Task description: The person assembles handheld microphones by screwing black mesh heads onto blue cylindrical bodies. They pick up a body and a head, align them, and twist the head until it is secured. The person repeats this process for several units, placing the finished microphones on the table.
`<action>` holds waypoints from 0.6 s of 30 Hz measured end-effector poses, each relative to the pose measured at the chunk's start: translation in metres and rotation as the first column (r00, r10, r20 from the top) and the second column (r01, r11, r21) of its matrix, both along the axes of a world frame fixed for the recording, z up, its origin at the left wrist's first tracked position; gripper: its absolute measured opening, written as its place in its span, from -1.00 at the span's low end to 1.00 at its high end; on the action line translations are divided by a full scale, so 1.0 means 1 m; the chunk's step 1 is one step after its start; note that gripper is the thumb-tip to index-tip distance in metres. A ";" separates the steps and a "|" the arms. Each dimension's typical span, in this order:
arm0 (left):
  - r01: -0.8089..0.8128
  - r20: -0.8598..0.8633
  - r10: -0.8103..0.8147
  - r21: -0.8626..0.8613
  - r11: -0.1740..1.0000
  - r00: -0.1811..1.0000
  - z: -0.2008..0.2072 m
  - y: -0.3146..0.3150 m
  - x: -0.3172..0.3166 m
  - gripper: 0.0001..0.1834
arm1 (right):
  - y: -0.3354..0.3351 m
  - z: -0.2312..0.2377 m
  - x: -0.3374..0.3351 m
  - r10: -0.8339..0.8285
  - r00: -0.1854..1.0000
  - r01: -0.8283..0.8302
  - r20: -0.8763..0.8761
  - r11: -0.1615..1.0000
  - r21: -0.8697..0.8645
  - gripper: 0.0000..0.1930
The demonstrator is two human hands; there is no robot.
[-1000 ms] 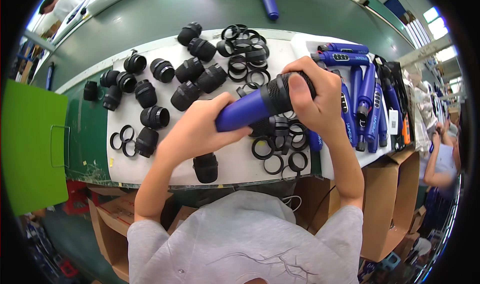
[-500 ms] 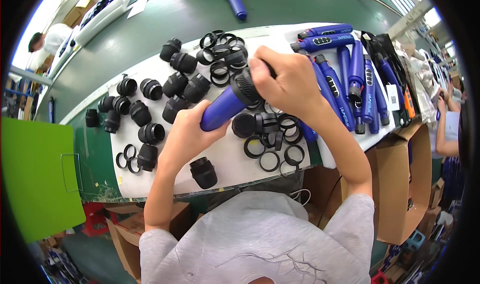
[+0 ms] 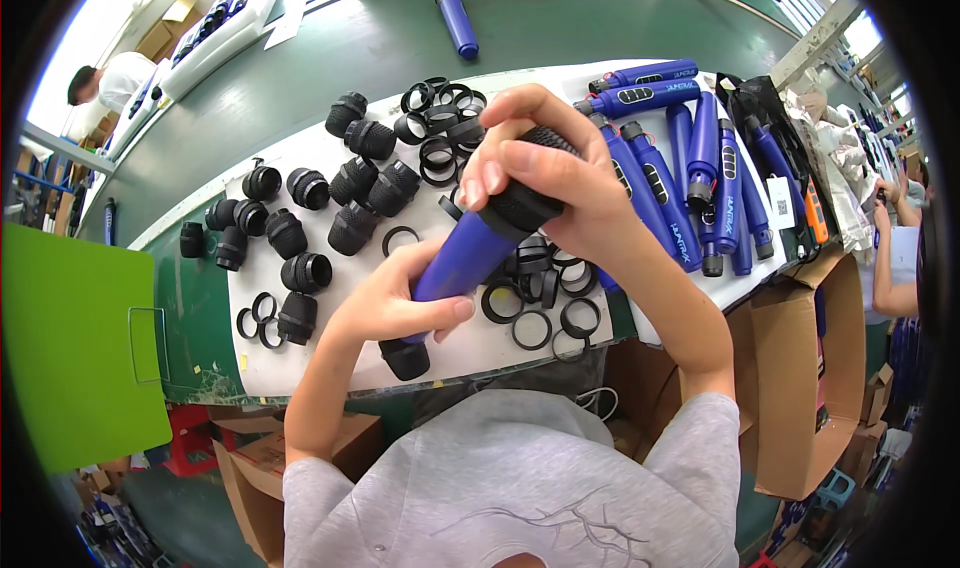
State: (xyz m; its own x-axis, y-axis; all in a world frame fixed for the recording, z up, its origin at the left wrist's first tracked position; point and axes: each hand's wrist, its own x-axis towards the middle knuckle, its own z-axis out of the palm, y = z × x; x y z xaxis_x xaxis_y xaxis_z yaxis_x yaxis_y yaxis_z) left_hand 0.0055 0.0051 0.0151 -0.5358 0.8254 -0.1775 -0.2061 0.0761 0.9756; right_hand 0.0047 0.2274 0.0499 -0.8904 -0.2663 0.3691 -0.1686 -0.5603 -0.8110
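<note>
At the centre of the frame my left hand (image 3: 395, 303) wraps the smooth blue plastic tube body (image 3: 462, 260) to steady it, while my right hand (image 3: 545, 173) clamps around the knurled black cap (image 3: 522, 200) at its upper end for twisting grip. Loose black rings (image 3: 530, 313) and spare black caps (image 3: 300, 268) lie on the white board (image 3: 330, 368) beneath, within easy reach.

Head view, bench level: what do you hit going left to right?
Green board → loose black caps → left hand → blue tube → right hand → row of blue tubes → cardboard box.
</note>
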 end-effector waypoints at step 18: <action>0.235 0.151 -0.400 0.604 0.761 0.904 0.094 0.048 -0.025 -0.62 | -0.016 0.126 -0.038 0.415 0.838 -0.362 -0.355 0.909 0.208 -0.49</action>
